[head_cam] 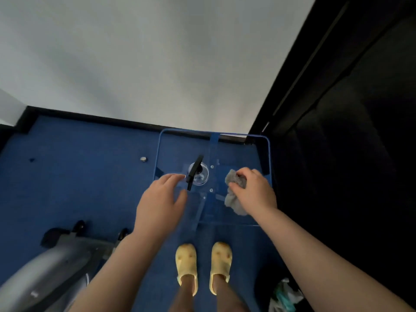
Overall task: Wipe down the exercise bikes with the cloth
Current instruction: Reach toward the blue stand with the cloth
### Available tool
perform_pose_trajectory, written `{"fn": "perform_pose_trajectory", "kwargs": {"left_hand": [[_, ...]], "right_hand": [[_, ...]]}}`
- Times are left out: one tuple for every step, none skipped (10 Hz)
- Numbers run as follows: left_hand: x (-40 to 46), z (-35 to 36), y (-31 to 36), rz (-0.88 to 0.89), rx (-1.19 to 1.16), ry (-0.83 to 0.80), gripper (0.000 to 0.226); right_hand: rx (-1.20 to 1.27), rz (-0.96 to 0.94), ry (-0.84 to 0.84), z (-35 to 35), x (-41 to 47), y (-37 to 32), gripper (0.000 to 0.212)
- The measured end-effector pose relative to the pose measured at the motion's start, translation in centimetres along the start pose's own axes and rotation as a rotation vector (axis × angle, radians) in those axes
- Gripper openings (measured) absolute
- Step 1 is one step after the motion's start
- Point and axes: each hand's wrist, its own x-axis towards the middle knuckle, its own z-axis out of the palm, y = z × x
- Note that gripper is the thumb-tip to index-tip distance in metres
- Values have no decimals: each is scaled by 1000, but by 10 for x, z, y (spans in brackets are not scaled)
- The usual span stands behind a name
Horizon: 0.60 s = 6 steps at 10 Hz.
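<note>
A crumpled grey cloth is gripped in my right hand, over the right part of a clear acrylic table. My left hand hovers with fingers apart just left of a clear spray bottle with a black trigger head, seen from above; it does not touch it. A grey exercise bike shows only its base and frame at the lower left.
Blue carpet covers the floor, with a white wall and black skirting ahead. A dark wall or door stands at the right. My feet in yellow slippers stand before the table. A bag lies at the lower right. A small metal stud sticks from the floor.
</note>
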Motion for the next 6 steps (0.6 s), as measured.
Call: {"fn": "perform_pose_trajectory", "kwargs": {"left_hand": [[18, 19, -24, -76, -3, -40, 35], [30, 38, -49, -146, -18, -75, 36], [37, 55, -65, -187, -31, -95, 37], [41, 62, -72, -201, -34, -113, 38], [46, 59, -73, -206, -42, -124, 38], [51, 42, -63, -178, -53, -84, 37]], "right_hand": [[3, 33, -12, 30, 31, 8, 25], [32, 80, -11, 62, 57, 15, 24], [35, 103, -29, 90, 77, 23, 28], [-21, 111, -112, 101, 85, 25, 34], [-45, 116, -143, 95, 85, 23, 37], [-65, 104, -136, 73, 77, 13, 43]]}}
